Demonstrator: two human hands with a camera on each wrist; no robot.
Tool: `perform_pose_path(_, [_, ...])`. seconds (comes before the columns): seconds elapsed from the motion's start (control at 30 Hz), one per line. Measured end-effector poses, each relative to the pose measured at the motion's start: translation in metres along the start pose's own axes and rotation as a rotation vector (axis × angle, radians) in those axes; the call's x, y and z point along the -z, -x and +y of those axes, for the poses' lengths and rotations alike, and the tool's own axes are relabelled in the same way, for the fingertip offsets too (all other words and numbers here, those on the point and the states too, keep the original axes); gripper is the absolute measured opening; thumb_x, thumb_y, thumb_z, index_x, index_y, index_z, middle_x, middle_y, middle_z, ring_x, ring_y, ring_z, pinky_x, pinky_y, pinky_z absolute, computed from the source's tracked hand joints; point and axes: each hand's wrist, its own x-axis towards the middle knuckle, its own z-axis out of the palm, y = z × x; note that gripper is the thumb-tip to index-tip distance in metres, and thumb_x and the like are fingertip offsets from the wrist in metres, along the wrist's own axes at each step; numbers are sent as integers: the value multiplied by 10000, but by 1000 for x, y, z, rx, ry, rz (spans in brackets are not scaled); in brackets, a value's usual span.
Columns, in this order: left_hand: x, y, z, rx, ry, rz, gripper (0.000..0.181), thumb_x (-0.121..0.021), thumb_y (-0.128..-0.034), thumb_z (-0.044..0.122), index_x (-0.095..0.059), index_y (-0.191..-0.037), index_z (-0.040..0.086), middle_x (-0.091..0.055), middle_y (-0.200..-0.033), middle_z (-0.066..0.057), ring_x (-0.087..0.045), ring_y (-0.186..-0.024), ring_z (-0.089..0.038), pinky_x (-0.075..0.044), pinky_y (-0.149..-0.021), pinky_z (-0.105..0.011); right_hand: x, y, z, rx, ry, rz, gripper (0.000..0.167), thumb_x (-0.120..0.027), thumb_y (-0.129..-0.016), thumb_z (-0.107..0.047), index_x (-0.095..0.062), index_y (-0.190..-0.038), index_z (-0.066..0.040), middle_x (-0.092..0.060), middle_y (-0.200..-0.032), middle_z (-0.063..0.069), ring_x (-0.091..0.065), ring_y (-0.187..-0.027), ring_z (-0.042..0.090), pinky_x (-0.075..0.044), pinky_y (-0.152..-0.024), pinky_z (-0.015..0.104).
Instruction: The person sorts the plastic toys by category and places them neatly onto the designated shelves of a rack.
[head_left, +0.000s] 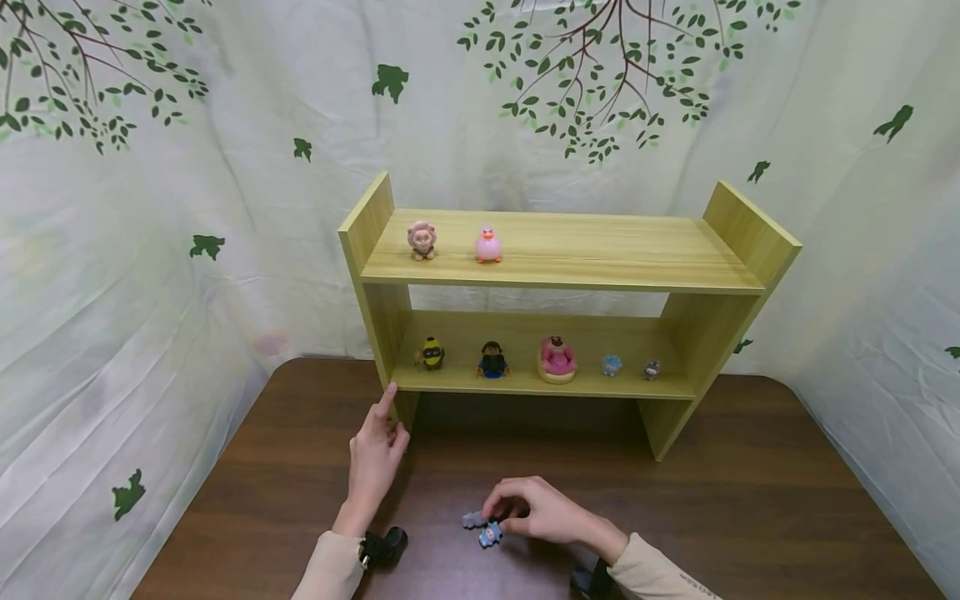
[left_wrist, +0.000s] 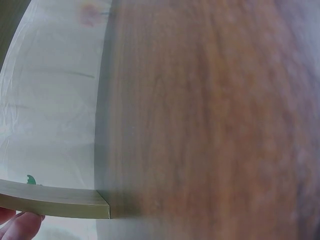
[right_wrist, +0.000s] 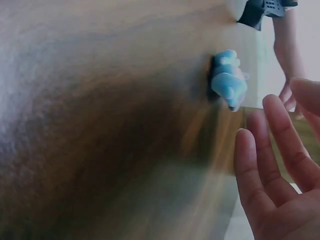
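Note:
My left hand (head_left: 373, 458) is at the lower left front of the wooden shelf (head_left: 525, 283). Its index finger points up along the side panel, fingertip at the shelf edge; the left wrist view catches fingertips (left_wrist: 25, 225) beside the panel (left_wrist: 55, 200). Over the table, my right hand (head_left: 543, 510) curves around a small blue figurine (head_left: 491, 534). In the right wrist view its fingers (right_wrist: 245, 155) are spread and apart from the blue figurine (right_wrist: 229, 80), which stands on the table. A greyish shape (head_left: 474, 520) lies beside it; whether figurine or shadow, I cannot tell.
On the upper board stand a pink-maned figurine (head_left: 422, 240) and a pink duck (head_left: 488, 245). The lower board bears a yellow figurine (head_left: 432, 354), a dark-clothed one (head_left: 492, 360), a pink bear (head_left: 557, 360), a small blue one (head_left: 612, 365) and a small grey one (head_left: 652, 370).

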Motion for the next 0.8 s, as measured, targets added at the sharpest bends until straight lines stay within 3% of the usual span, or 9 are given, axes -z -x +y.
perform_pose_path(0.37, [0,-1,1,4,-7,-6,862,-628,-771,-160,-308,-1475,222,-427,-794,-77,-366,-553,-95,-356,-462,-250,-6,-2,7,-22,32,-40,145,-667,-872,-17,-683,-994,-93,-618,-974,-19,-606,-887,86,-506,-737,212])
perform_pose_path(0.8, [1,-1,2,-1,-4,-4,864,-636,-767,-160,-311,-1471,224,-434,-795,-68,-381,-562,-101,-368,-464,-255,-13,-2,8,13,166,-50,180,-688,-844,-3,-688,-987,-113,-592,-928,-44,-545,-792,3,-487,-677,177])
